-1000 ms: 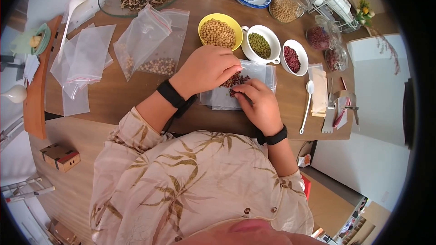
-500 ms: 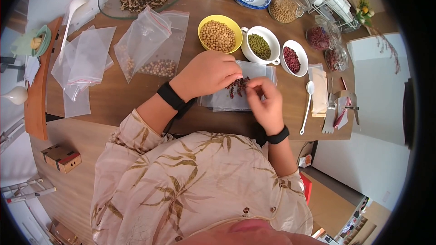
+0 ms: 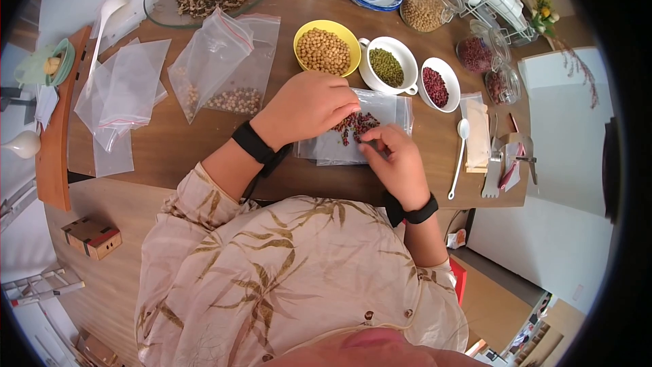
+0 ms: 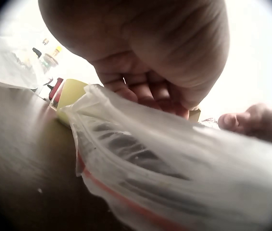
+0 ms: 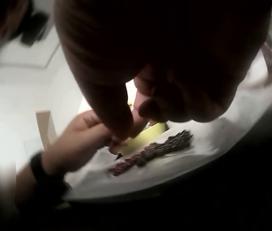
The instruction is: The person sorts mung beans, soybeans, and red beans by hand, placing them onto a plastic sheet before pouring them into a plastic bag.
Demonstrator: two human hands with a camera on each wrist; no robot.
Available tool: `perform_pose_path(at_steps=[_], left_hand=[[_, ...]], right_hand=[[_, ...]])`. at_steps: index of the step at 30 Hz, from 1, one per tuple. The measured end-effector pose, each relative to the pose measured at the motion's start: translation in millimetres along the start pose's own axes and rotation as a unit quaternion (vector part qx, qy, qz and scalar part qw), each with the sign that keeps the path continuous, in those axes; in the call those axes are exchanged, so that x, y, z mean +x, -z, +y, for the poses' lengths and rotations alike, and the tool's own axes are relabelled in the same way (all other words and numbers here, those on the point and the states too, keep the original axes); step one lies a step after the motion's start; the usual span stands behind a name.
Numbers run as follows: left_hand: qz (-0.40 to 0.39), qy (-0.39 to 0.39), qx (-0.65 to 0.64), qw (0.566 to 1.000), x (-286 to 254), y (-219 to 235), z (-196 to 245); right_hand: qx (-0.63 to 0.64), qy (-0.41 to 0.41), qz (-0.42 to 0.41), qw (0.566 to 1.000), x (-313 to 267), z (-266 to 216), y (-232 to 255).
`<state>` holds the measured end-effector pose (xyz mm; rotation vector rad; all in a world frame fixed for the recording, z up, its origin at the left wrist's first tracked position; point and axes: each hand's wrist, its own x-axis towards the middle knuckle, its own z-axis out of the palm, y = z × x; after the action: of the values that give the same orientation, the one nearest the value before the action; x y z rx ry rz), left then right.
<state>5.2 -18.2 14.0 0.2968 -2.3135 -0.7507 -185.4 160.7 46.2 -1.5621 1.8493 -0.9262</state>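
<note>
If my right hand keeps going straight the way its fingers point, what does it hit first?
Most likely the loose pile of small dark red beans on the clear plastic bag, just ahead of the right hand's fingertips. Height is unclear; it might pass just above them.

the head view is showing even daylight, its edges bending inside a black circle; both wrist views are blurring, with white glare behind the darkly shadowed hands.
</note>
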Motion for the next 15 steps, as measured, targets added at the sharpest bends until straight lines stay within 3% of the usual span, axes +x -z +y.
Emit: perform_pose_path(at_steps=[5, 9, 10, 11, 12, 13, 14, 15], left_hand=[[0.005, -0.004, 0.002, 1.0, -0.7, 0.5, 1.4], [0.005, -0.01, 0.004, 1.0, -0.2, 0.5, 1.5], [0.006, -0.009, 0.005, 1.0, -0.2, 0.9, 0.8], [0.001, -0.005, 0.003, 1.0, -0.2, 1.1, 0.2], [-0.004, -0.002, 0.0, 1.0, -0.2, 1.0, 0.0], [-0.004, -0.002, 0.0, 1.0, -0.5, 0.7, 0.0], [-0.006, 0.0, 0.001, 1.0, -0.8, 0.1, 0.2], [-0.008, 0.001, 0.002, 1.0, -0.5, -0.7, 0.6]], right_hand=[[-0.121, 0.025, 0.018, 0.992, -1.6, 1.5, -9.5], [-0.125, 0.035, 0.016, 0.991, -3.8, 6.9, -4.2], [0.045, -0.024, 0.026, 0.998, -7.3, 21.5, -0.1], [0.213, -0.084, 0.035, 0.973, -9.2, 30.1, 3.3], [0.213, -0.083, 0.034, 0.973, -7.4, 22.6, 10.8], [0.392, -0.137, 0.005, 0.91, -4.8, 8.7, 22.0], [0.555, -0.185, -0.022, 0.811, -4.0, 0.6, 28.6], [0.551, -0.187, -0.003, 0.813, -4.1, -1.8, 24.1]])
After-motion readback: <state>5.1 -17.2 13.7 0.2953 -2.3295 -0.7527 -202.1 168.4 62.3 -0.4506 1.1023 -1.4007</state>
